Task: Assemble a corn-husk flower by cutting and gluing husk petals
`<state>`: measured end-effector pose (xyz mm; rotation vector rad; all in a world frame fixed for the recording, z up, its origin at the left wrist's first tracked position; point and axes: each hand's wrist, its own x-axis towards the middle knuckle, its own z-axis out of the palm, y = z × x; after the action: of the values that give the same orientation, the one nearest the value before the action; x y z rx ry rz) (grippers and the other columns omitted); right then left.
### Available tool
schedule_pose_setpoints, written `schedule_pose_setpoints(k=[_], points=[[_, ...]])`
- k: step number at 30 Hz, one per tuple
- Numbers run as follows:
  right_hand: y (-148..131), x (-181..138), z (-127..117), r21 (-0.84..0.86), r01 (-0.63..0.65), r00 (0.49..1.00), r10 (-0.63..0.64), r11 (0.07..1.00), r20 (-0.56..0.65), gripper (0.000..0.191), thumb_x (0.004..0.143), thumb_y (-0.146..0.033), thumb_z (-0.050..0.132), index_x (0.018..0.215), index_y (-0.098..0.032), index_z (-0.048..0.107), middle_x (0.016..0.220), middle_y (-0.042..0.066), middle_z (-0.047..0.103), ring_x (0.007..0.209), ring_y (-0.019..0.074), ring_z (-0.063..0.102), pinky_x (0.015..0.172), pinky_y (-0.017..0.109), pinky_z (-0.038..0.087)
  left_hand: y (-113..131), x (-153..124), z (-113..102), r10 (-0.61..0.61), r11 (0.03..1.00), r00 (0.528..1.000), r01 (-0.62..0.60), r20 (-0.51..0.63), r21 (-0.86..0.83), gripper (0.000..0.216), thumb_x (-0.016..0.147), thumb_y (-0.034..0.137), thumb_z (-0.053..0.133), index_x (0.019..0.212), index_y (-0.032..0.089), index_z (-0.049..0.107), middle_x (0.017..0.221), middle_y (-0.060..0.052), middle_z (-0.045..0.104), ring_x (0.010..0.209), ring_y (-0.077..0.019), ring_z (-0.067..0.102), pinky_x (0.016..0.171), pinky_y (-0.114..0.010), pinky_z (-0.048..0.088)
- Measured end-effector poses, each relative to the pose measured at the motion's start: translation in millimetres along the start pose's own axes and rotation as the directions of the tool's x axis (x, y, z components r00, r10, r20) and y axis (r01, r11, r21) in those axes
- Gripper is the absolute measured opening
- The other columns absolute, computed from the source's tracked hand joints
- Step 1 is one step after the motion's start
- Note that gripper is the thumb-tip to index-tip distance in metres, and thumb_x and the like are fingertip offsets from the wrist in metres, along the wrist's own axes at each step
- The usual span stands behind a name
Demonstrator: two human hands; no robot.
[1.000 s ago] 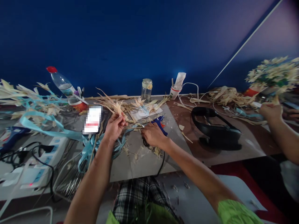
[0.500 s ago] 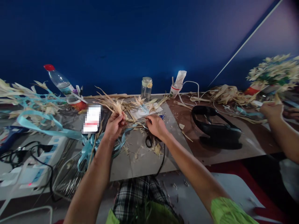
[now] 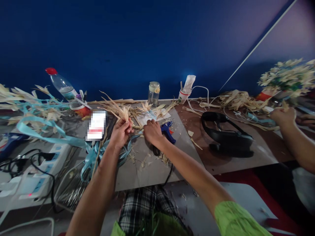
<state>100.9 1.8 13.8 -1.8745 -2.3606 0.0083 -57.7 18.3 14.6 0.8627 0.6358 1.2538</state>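
Observation:
My left hand (image 3: 120, 131) is closed round a small bundle of dried straw-coloured leaf strips (image 3: 124, 114) that fan upward from the fingers, over the grey board (image 3: 145, 167). Close beside it on the right, my right hand (image 3: 152, 131) has its fingers curled down among leaf scraps and stems; what they hold is hidden. A blue glue gun (image 3: 167, 130) lies just right of that hand, uncovered. Black scissor handles (image 3: 155, 150) peek out under my right wrist.
Light blue ribbon (image 3: 59, 137), a power strip (image 3: 31, 183) with cables and a water bottle (image 3: 62, 86) fill the left. A glass jar (image 3: 154, 93) and a paper cup (image 3: 183, 95) stand at the back. A black headset (image 3: 227, 136) lies right, near another person's hand (image 3: 283, 116).
My right hand went from the scissors up to the glue gun area, then slid left to meet the left hand, uncovering the glue gun. The left hand stayed put.

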Motion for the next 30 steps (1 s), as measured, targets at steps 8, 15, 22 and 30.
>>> schedule_pose_setpoints(k=[8, 15, 22, 30], points=[[10.6, 8.9, 6.7, 0.280, -0.072, 0.989, 0.105, 0.957, -0.105, 0.019, 0.076, -0.017, 0.049, 0.082, -0.015, 0.067, 0.094, 0.013, 0.062, 0.093, 0.0232, 0.053, 0.081, 0.035, 0.038, 1.0, 0.4, -0.1, -0.007, 1.000, 1.000, 0.007, -0.012, -0.001, 0.017, 0.071, 0.020, 0.067, 0.083, 0.015, 0.057, 0.064, 0.003, 0.051, 0.045, -0.0017, 0.038, 0.050, -0.019, 0.040], [18.3, 3.1, -3.6, 0.993, -0.047, 0.891, 0.444, -0.110, 0.091, 0.017, 0.068, -0.034, 0.059, 0.066, -0.019, 0.051, 0.047, -0.007, 0.043, 0.043, 0.0078, 0.039, 0.045, 0.021, 0.031, -4.1, -1.8, 4.3, -0.055, 0.998, 0.998, 0.055, -0.004, -0.007, 0.021, 0.068, 0.021, 0.068, 0.084, 0.016, 0.056, 0.064, 0.004, 0.051, 0.044, -0.0014, 0.035, 0.045, -0.017, 0.034], [-1.9, -11.0, -3.1, 0.949, 0.022, 0.869, 0.476, -0.315, 0.138, 0.021, 0.062, -0.032, 0.064, 0.067, -0.018, 0.049, 0.047, -0.007, 0.052, 0.040, 0.0068, 0.044, 0.042, 0.019, 0.032, -8.1, -6.8, 14.9, -0.133, 0.991, 0.988, 0.131, 0.073, 0.035, 0.026, 0.066, 0.027, 0.071, 0.081, 0.014, 0.055, 0.062, 0.004, 0.047, 0.043, -0.0003, 0.029, 0.041, -0.015, 0.027], [-13.6, -12.6, 5.2, 0.986, 0.077, 0.849, 0.528, -0.151, 0.015, 0.014, 0.070, -0.031, 0.058, 0.074, -0.020, 0.051, 0.044, -0.008, 0.050, 0.041, 0.0104, 0.049, 0.046, 0.022, 0.038, -13.2, -8.3, 22.5, -0.216, 0.949, 0.975, 0.220, -0.042, 0.225, 0.033, 0.059, 0.037, 0.074, 0.073, 0.015, 0.054, 0.054, 0.007, 0.040, 0.043, -0.0032, 0.034, 0.043, -0.018, 0.030]])
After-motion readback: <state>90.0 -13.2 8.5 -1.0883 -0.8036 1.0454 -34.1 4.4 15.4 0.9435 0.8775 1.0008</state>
